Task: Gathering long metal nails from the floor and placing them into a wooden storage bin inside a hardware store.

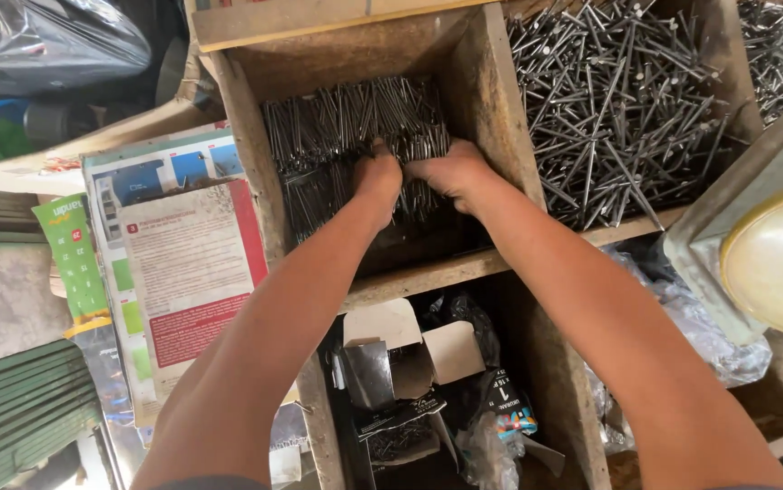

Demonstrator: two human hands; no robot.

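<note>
Reaching forward and down into a wooden compartment (246, 100), we have both hands buried in a packed stack of long nails (337, 127). The nails lie side by side in tidy layers, their long axes running away from us toward the back wall of the bin, so they sit directly under and just ahead of our fingers. Our left hand (378, 181) curls over the middle of the stack, knuckles up, fingers hooked down among the shafts and gripping a bundle. Our right hand (450, 172) sits just beside it, almost touching, fingers likewise tucked into the nails; how much of a bundle it grasps we cannot tell, since the fingertips are hidden. Neither hand is nearer: both are level at the stack's near edge. Both forearms stretch out nearly straight, converging from our shoulders toward the bin, wrists bent slightly downward.

To the right, past a wooden divider (500, 109), a second compartment holds loose nails (618, 109) lying every which way. Below, a lower bin holds opened cardboard boxes (400, 349), and printed cartons (182, 263) lie to the left.
</note>
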